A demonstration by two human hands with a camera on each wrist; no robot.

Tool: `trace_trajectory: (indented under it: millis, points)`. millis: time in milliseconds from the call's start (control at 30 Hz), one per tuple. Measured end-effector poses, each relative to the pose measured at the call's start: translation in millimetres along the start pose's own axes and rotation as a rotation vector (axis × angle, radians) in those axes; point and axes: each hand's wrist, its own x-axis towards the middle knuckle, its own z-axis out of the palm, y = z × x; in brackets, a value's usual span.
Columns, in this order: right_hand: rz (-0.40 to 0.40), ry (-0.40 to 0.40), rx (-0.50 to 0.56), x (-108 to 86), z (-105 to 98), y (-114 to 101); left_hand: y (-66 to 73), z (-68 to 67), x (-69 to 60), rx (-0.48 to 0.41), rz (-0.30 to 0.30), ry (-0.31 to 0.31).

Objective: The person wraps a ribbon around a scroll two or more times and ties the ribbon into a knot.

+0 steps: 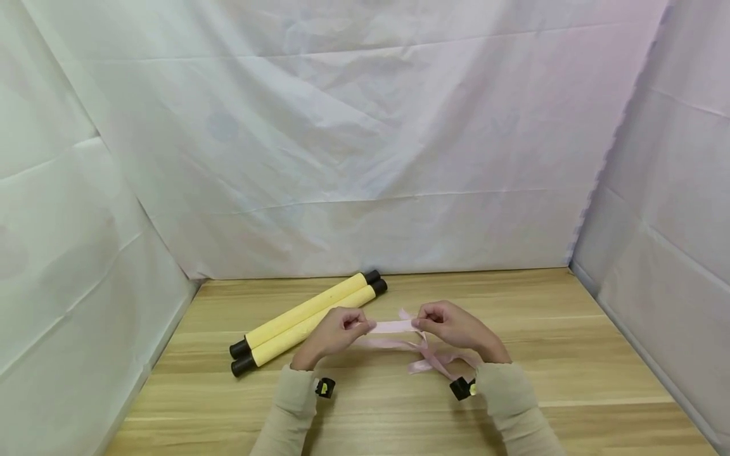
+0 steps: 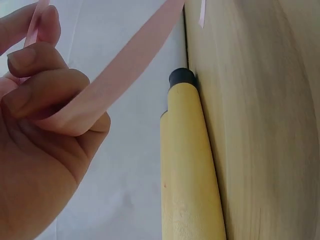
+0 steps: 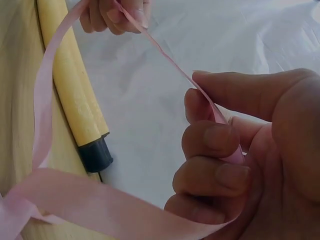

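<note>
A pink ribbon (image 1: 393,327) stretches between the two hands above the table. My left hand (image 1: 340,329) pinches one part of it between thumb and forefinger; in the left wrist view its other fingers curl around the ribbon (image 2: 127,65), which trails out from the palm. The right hand (image 1: 450,324) pinches the ribbon's other part, and in the right wrist view the ribbon (image 3: 200,90) runs through its curled fingers. Loose lengths hang below and beside the right hand, crossing one another in a knot-like bunch (image 1: 428,352). Whether they lie on the table I cannot tell.
Two yellow rolls (image 1: 308,316) with black ends lie side by side, slanting, behind and left of my left hand. The wood-grain table (image 1: 570,392) reaches back to a white cloth (image 1: 371,158), with more cloth along both sides.
</note>
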Motion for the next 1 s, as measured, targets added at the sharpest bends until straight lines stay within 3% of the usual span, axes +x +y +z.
trace_trajectory:
  millis: [300,633,833,1000]
  points:
    - [0.0,0.009,-0.028,-4.3,-6,10,-11.7,-9.5,-9.5,0.082,0.01,-0.017]
    - [0.008,0.077,-0.065,-19.1,-25,19,-27.3,-28.0,-22.8,0.105,0.027,0.023]
    - [0.062,0.115,-0.037,-31.5,-41,23,-31.7,-39.7,-27.4,0.109,0.002,0.051]
    - [0.136,0.173,-0.021,-41.8,-54,26,-34.4,-55.1,-36.4,0.11,-0.036,0.11]
